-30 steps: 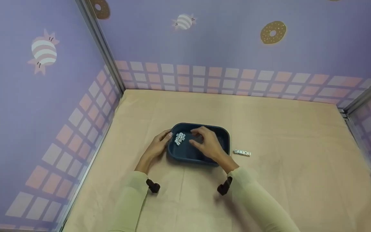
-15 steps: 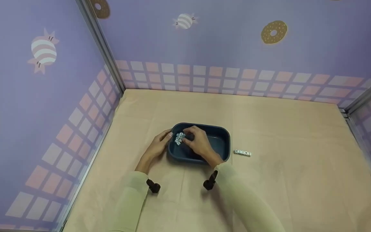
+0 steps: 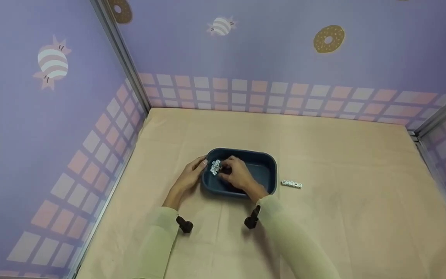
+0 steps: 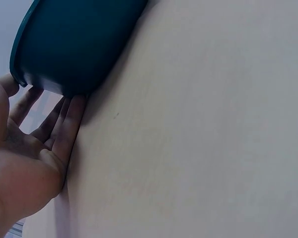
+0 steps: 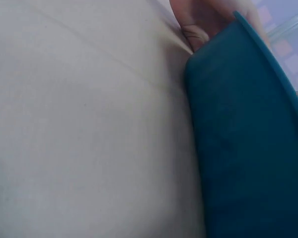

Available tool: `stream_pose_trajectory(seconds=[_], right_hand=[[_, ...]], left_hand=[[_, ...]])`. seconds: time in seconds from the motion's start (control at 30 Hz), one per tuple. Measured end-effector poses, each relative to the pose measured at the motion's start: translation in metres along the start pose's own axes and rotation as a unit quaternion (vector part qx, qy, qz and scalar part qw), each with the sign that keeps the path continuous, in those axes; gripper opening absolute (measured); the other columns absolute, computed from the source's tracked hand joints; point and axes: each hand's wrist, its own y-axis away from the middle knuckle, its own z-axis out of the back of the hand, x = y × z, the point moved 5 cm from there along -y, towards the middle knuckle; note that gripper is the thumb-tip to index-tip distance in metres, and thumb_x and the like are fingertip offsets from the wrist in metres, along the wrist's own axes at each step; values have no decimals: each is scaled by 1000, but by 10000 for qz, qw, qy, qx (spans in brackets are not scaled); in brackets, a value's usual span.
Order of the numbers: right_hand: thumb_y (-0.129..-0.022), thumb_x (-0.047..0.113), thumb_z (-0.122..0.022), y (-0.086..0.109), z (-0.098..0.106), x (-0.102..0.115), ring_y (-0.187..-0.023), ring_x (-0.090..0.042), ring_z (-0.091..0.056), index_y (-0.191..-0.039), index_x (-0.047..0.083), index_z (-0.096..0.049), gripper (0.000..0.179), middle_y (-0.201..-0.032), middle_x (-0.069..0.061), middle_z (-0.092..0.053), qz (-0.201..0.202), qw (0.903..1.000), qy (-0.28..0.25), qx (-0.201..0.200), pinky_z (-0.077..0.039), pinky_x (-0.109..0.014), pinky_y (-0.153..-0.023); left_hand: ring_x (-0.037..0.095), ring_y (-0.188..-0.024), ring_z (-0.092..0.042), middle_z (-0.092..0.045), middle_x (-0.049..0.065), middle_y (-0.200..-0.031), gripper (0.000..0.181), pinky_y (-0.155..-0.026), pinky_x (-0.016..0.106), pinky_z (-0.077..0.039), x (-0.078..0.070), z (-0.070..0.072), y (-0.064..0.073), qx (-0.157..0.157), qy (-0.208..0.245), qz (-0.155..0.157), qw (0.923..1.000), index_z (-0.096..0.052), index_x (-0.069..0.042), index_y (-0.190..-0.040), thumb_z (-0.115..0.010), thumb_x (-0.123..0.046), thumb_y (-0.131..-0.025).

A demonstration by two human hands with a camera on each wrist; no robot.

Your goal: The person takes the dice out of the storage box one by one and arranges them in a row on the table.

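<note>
A dark blue rectangular tray (image 3: 261,174) with rounded corners sits on the cloth. Small white dice (image 3: 215,167) lie clustered inside its left end. My left hand (image 3: 189,174) holds the tray's left end, the thumb at the rim and the fingers against the outer wall, as the left wrist view (image 4: 35,148) shows. Reaching over the front rim, my right hand (image 3: 238,174) has its thumb and forefinger spread at the right side of the dice. Its other fingers are hidden. The right wrist view mostly shows the tray's outer wall (image 5: 248,139).
A straight row of several white dice (image 3: 291,184) lies on the beige cloth (image 3: 343,162), just right of the tray. Purple printed panels (image 3: 269,50) with metal corner posts (image 3: 124,58) enclose the table at the back and sides.
My right hand has moved left across the tray to the dice, then shifted slightly towards me there. The left hand, the tray and the row of dice have stayed in place.
</note>
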Motion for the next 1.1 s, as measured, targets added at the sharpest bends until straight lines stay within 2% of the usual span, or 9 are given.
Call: stream_pose_trajectory(seconds=[0.27,0.43,0.57,0.87,1.1], right_hand=[[-93,16,-84,0,-3,-2,-107,-32,-63,-122,1,-75,34,-115,-15,-67,-71,9999,93,105,-52,-48,-97],[-97,15,-80,2,-4,-2,-110,-31,-62,-126,2,-73,33,-118,-12,-66,-198,9996,-22,178,-52,-47,-99],[-98,15,-79,1,-3,-2,-110,-31,-62,-127,2,-73,33,-119,-12,-66,-165,9997,31,190,-52,-47,-98],[-95,15,-82,-1,-4,-1,-103,-30,-63,-116,4,-76,25,-110,-11,-68,-34,9994,190,297,-53,-47,-94],[-92,7,-83,-1,-5,-2,-96,-28,-62,-105,4,-75,15,-101,-10,-66,-203,9990,253,293,-53,-46,-89]], left_hand=[[28,-150,-43,-51,10,-160,52,-124,48,-33,1,1,0,62,46,58,10000,-53,-10,-157,-54,-39,-113],[30,-152,-41,-48,12,-162,53,-124,47,-32,2,0,1,222,177,-79,9996,-49,-10,-159,-52,-37,-114],[30,-152,-40,-48,13,-162,53,-125,47,-30,1,0,0,234,171,-160,9995,-49,-9,-159,-52,-37,-114],[32,-154,-37,-49,15,-161,55,-127,48,-26,-1,1,-1,123,-27,-179,9998,-50,-6,-157,-53,-38,-113],[30,-153,-40,-50,13,-160,54,-126,48,-28,1,1,-1,84,-38,-60,9999,-51,-8,-157,-53,-39,-113]])
